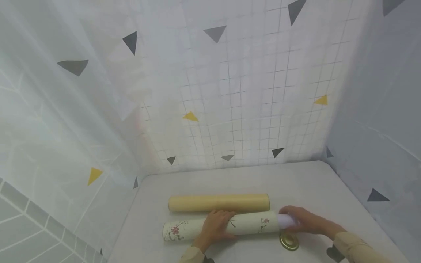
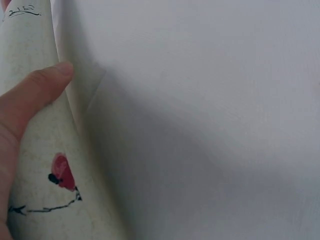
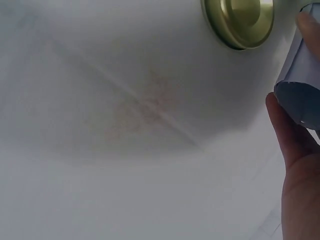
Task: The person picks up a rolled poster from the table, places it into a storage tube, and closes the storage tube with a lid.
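Observation:
A pale cardboard tube point(image 1: 250, 223) printed with red blossoms and dark twigs lies across the table. My left hand point(image 1: 217, 226) grips it round the middle, and the thumb point(image 2: 45, 85) lies along its side in the left wrist view. From the tube's right end a roll of white paper point(image 1: 285, 221) sticks out. My right hand point(image 1: 304, 220) holds that roll near its outer end, thumb on one side and fingers on the other. The roll's hollow end point(image 3: 300, 102) shows in the right wrist view. A round gold metal lid point(image 1: 289, 240) lies just below the roll.
Behind the printed tube a plain yellow tube point(image 1: 218, 203) lies parallel to it. Everything rests on a white table point(image 1: 158, 184). Pale walls point(image 1: 250, 128) with grid lines and grey and yellow triangles rise at the back and sides.

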`<state>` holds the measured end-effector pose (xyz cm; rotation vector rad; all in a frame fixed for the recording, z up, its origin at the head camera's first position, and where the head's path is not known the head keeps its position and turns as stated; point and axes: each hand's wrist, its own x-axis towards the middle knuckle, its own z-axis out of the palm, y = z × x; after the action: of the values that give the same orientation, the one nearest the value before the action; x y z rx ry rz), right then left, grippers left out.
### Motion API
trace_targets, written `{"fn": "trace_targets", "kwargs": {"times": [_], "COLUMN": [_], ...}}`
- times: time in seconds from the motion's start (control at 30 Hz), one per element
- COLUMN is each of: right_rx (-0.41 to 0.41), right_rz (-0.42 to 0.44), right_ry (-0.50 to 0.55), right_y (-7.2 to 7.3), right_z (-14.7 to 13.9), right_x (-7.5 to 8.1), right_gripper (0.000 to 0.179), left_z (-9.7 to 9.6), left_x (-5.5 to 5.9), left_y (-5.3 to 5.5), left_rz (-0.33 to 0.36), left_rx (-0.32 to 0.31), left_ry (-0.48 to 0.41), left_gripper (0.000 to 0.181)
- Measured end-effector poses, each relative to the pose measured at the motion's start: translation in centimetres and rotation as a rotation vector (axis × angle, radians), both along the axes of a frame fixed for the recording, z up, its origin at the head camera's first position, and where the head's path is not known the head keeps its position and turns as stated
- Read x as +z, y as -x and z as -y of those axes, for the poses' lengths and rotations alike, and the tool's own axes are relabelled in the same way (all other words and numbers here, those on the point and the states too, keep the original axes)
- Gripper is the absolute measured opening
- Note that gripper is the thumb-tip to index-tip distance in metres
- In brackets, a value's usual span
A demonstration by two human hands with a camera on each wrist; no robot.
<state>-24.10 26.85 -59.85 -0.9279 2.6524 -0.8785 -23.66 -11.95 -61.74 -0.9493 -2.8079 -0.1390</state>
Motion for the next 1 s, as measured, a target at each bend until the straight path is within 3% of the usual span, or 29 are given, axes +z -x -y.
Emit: {"fn": "trace_targets", "kwargs": {"times": [0.43, 0.63, 0.83, 1.0], "right_rx": [0.005, -0.044, -0.118, -0.117], "right_rz": [0.173, 0.265, 0.296, 0.279], "right_ry": [0.038, 0.03, 0.075, 0.133], "right_y": [0.5, 0.4, 0.5, 0.5], "right_z": [2.0, 2.3, 2.2, 2.6], "right_x": [0.6, 0.1, -0.3, -0.1], "right_gripper": [0.048, 0.053, 0.06, 0.058], "left_z": [0.1, 0.0, 0.0, -0.1], "left_x": [-0.4, -0.1, -0.1, 0.0], "left_y": [0.2, 0.0, 0.0, 0.1], "left_rz": [-0.035, -0.039, -0.059, -0.055], "left_rx": [-0.002, -0.002, 0.001, 0.014], "left_ry": [-0.006, 0.005, -0.007, -0.024], "left_gripper": [0.083, 0.083, 0.082, 0.084]}}
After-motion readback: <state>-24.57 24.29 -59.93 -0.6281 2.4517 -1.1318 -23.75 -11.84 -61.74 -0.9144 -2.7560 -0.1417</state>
